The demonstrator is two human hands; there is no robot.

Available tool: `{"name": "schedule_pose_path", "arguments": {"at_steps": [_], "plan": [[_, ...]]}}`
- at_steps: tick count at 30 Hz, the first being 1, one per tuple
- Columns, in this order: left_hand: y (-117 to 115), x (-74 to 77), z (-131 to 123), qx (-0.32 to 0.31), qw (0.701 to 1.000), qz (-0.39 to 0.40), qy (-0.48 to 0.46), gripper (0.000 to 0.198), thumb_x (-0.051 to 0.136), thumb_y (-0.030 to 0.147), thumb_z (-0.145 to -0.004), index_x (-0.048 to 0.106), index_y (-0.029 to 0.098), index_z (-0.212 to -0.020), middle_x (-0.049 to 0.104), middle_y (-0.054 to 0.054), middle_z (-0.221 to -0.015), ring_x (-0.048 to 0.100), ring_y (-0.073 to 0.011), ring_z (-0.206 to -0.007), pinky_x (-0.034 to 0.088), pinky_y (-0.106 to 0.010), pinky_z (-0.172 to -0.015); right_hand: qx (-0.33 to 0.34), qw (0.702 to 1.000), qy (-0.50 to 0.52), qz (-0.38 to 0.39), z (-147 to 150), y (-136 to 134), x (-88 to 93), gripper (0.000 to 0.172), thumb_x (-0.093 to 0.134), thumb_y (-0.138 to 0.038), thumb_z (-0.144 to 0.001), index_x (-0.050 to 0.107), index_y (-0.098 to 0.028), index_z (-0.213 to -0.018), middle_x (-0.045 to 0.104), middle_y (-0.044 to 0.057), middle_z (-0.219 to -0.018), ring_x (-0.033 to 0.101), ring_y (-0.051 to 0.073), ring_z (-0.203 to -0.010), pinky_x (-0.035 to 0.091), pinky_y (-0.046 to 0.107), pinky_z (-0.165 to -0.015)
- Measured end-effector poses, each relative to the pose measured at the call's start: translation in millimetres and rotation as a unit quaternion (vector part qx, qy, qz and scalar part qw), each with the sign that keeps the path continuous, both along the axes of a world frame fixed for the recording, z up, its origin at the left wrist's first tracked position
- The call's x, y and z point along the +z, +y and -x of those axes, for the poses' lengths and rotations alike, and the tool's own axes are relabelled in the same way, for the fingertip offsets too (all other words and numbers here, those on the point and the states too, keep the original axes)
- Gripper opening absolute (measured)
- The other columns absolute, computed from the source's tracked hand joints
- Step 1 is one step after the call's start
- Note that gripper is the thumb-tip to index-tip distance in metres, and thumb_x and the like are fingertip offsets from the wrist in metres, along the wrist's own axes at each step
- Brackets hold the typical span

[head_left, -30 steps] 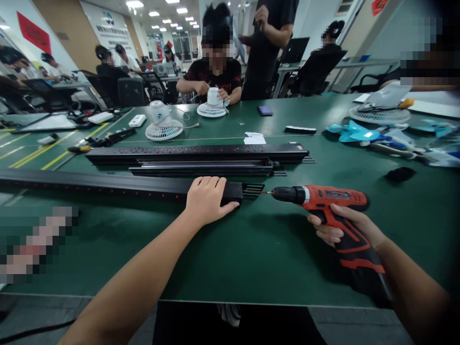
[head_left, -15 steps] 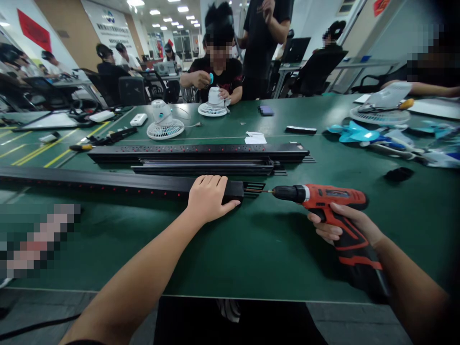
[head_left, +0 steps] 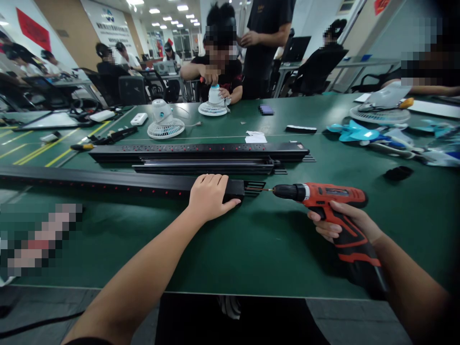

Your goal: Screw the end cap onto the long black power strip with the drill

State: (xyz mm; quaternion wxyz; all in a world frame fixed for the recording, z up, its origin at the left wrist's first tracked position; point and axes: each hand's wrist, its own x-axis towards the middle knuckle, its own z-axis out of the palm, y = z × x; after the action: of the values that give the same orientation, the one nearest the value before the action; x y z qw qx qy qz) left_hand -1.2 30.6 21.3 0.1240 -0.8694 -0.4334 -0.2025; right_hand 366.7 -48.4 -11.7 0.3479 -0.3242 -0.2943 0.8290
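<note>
My right hand (head_left: 336, 225) grips a red and black cordless drill (head_left: 334, 194) by its handle, with a finger near the trigger. The drill's long thin bit points left and reaches the slotted end bracket (head_left: 256, 187) of a long black bar (head_left: 158, 184) dotted with red spots along its side. Over the bar's right end lies my left hand (head_left: 208, 196), fingers curled across the top and thumb along the near side, holding it against the table. Whether the bit touches a screw is too small to tell.
Behind it lie a second black bar (head_left: 201, 151) and a narrower black profile (head_left: 204, 166). Farther back stands a white fan housing (head_left: 165, 125); across the green table a person handles another one (head_left: 213, 106). Blue fan blades (head_left: 355, 132) and a black piece (head_left: 398, 173) lie at right.
My hands, the drill and the near bar stay almost still. Across the table, the person's raised hand has come down onto the top of the fan housing.
</note>
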Motion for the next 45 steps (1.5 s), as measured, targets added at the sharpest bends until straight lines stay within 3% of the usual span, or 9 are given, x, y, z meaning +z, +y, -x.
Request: {"name": "schedule_pose_path", "arguments": {"at_steps": [21,45], "plan": [[-0.8,0.9,-0.5,0.011,1.000,0.009,0.015,0.061,0.055,0.065,-0.085,0.058,0.015,-0.120,0.067,-0.012,-0.109,0.060,-0.0296,-0.103,0.039,-0.043,-0.096,-0.030,0.999,-0.041,0.001,3.7,-3.6,5.1,0.039,0.062,-0.052,-0.083,0.071,-0.014,-0.085,0.040,-0.003,-0.050,0.032,0.011,-0.046,0.046,0.022,-0.047],[-0.8,1.0,-0.8,0.010,1.000,0.016,0.014,0.063,0.054,0.066,-0.085,0.059,0.014,-0.120,0.067,-0.013,-0.110,0.060,-0.0306,-0.103,0.039,-0.044,-0.097,-0.018,0.999,-0.026,0.007,3.2,-1.9,5.0,0.033,0.063,-0.049,-0.083,0.068,-0.016,-0.085,0.038,-0.004,-0.051,0.032,0.011,-0.047,0.047,0.024,-0.048]]}}
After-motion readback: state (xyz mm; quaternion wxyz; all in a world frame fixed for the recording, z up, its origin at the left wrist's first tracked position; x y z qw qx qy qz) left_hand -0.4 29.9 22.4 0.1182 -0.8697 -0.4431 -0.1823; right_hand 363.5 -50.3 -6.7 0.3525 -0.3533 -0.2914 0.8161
